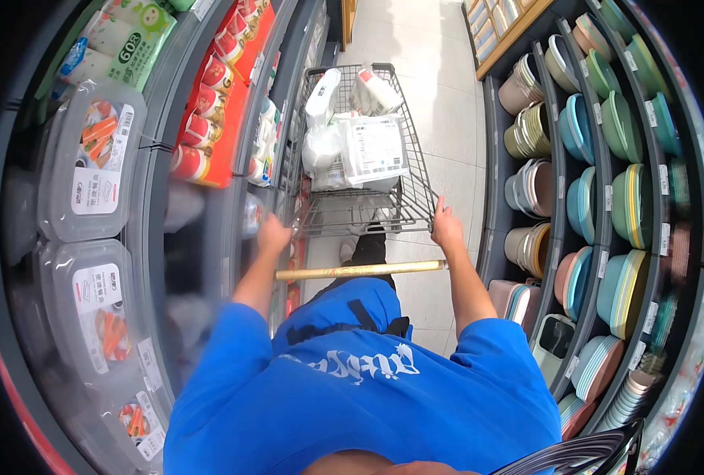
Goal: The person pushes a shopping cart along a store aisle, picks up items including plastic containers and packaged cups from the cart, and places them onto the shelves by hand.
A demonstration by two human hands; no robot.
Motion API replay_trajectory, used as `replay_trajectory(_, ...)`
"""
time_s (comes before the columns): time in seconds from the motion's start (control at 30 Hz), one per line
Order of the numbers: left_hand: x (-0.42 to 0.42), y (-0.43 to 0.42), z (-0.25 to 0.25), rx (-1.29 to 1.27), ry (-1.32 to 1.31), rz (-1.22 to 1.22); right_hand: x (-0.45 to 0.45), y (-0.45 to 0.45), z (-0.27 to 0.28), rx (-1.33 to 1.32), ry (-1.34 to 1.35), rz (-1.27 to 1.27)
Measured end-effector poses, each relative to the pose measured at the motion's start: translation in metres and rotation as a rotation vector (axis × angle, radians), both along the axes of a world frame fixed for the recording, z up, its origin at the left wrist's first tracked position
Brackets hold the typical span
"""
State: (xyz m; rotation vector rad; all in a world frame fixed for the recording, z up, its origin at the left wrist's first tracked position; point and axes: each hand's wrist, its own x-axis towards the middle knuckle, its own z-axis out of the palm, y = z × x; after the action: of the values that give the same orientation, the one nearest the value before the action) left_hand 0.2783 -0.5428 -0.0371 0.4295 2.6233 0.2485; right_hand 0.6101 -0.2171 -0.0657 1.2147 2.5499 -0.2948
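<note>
Left hand [273,235], 9 o'clock: blurred, grip indeterminable | right hand [447,226], 3 o'clock: closed round cart [417,162] rim | bagged goods [374,150], 12 o'clock: small print illegible

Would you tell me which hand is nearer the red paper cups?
Left: the left hand is at the side of the cart facing the red paper cups; the right hand is at its opposite side.

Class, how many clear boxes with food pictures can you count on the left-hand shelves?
3: the top box, the middle box below it, and the bottom box, only partly visible. More may be hidden behind.
</note>
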Motion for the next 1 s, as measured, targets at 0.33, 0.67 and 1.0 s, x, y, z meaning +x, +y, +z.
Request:
replay_trajectory(0.33,0.042,-0.024,0.008,-0.036,-0.030,0.016,0.035,-0.018,-0.003,0.016,0.035,0.050)
replay_trajectory(0.67,0.078,-0.050,-0.002,-0.013,-0.074,0.077,0.065,-0.031,-0.011,0.009,0.038,0.055)
replay_trajectory(1.0,0.143,-0.084,0.000,-0.036,-0.068,0.113,0.116,-0.064,-0.016,-0.032,0.055,0.068)
